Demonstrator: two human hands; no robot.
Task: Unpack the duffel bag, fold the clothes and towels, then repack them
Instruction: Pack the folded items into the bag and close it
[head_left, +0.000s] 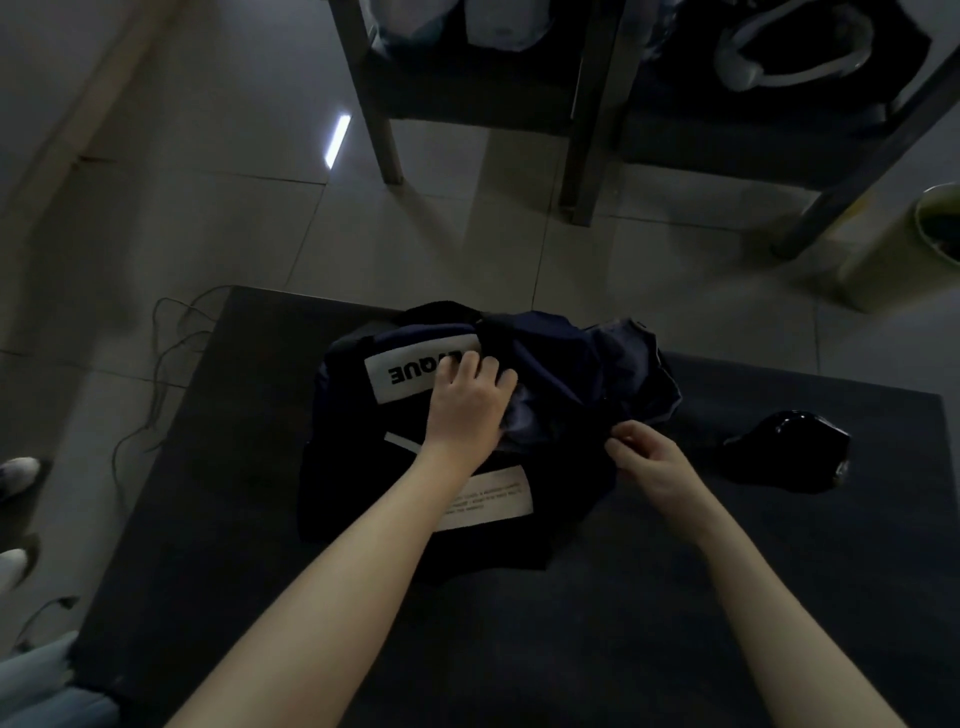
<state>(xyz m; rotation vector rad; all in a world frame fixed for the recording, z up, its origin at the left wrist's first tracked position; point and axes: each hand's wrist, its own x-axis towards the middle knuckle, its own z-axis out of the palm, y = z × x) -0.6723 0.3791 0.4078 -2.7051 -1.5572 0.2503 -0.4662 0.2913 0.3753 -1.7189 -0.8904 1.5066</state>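
The bag (358, 493) is dark matt cloth with smooth white patches (410, 371). The garment (571, 364) is navy cloth with a faint sheen. The tabletop (571, 623) looks matt and slightly rough. The black plastic (789, 452) is glossy, the floor (234, 234) tiles shiny, the legs (387, 130) dull metal.

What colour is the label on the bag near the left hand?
The label is white with black letters; head view.

Dark table (249, 467), navy duffel bag (358, 457) at its middle, glossy black bundle (789, 452) to the right, apart
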